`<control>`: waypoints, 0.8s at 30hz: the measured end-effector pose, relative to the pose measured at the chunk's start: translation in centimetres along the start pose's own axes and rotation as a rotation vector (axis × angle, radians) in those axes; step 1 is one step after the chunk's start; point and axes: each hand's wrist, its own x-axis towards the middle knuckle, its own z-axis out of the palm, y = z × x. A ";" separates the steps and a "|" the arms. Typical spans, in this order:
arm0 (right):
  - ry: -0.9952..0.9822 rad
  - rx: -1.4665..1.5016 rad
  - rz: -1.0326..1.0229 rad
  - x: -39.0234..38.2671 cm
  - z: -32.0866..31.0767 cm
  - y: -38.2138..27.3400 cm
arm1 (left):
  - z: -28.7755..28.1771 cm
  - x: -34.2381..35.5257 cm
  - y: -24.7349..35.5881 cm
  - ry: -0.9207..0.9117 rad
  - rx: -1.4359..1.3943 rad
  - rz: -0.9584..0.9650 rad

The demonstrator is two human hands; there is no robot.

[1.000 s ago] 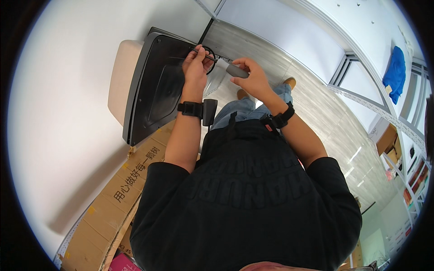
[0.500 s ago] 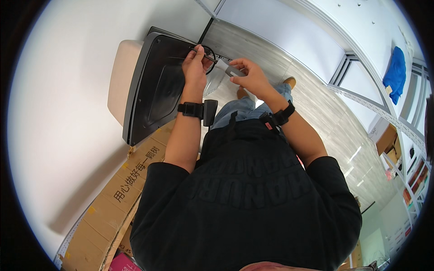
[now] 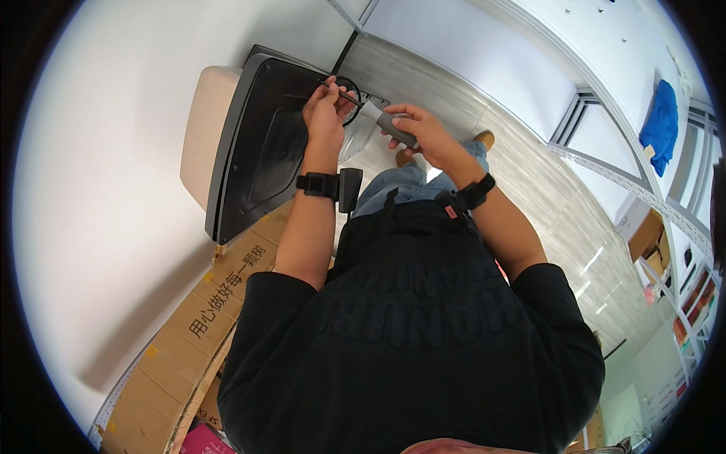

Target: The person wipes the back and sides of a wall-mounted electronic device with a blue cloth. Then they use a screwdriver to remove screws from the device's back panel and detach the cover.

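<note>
My right hand is closed around the grey handle of a screwdriver with a white collar. Its dark shaft slants up and left to the edge of a black panel. My left hand pinches the shaft near that edge; the tip's exact contact is hard to make out. Small screws dot the panel, which stands on its side with a beige padded part behind it, like a seat's underside. A thin black loop curves just beyond my left fingers.
A long flattened cardboard box lies along the white wall at left. Below my hands is a transparent, shiny thing, partly hidden. White panels with metal frames stand at right, with a blue cloth hanging there.
My right hand has shifted its fingers on the screwdriver, so more of the grey handle shows. My left hand stays at the shaft, and the black panel has hardly moved.
</note>
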 end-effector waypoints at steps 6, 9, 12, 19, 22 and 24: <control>0.192 -0.272 -0.221 -0.5 1.0 -0.1 | -0.1 0.4 -0.2 -0.011 0.014 0.004; 0.189 -0.335 -0.274 0.0 0.7 0.3 | -0.1 0.5 -0.5 -0.011 0.008 0.018; 0.201 -0.201 -0.245 -0.3 0.9 0.4 | -0.2 0.6 -0.5 -0.001 0.002 0.028; -0.040 0.147 0.032 -0.4 -0.9 -0.4 | 0.0 0.3 -0.3 -0.004 -0.022 0.024; 0.101 -0.008 -0.027 -0.5 -0.1 -0.3 | -0.3 0.5 -0.4 -0.006 -0.054 0.015; 0.110 -0.040 -0.069 -0.4 -0.1 0.0 | -0.1 0.4 -0.2 -0.001 -0.072 0.008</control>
